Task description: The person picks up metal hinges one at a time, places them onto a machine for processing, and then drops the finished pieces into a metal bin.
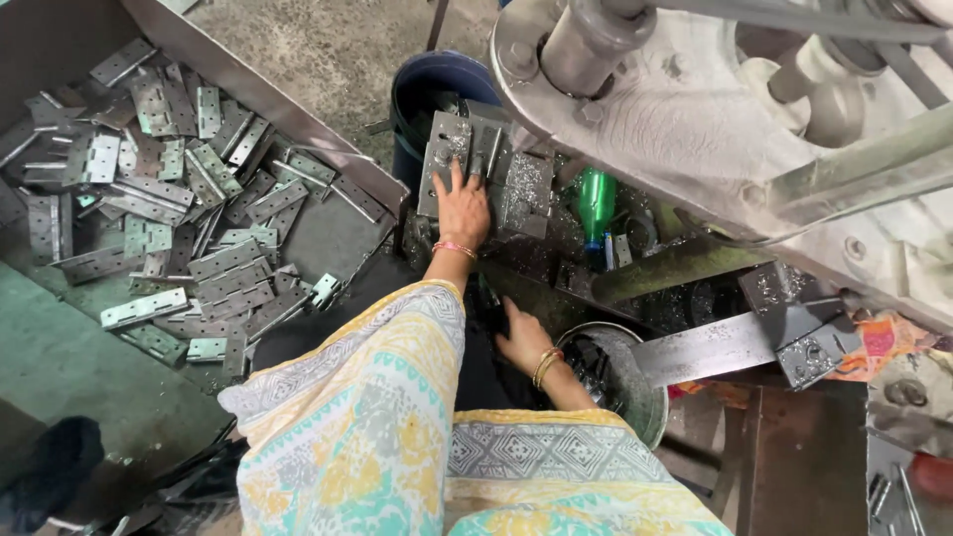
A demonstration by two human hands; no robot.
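Observation:
My left hand [463, 210] reaches forward and lies flat on a grey steel die plate [444, 149] under the press, fingers spread, fingertips on a small metal piece there. My right hand [523, 339], with gold bangles at the wrist, rests lower down on a dark, grimy ledge beside a round metal bucket [643, 397]. Its fingers are in shadow, so I cannot see whether it holds anything. Patterned yellow and teal sleeves cover both my arms.
A big sheet-metal tray [260, 81] on the left holds a heap of several flat steel hinges [179, 218]. A blue bucket [439, 81] stands behind the die. A green bottle [596, 203] and metal shavings lie right of it. The press body [695, 109] fills the upper right.

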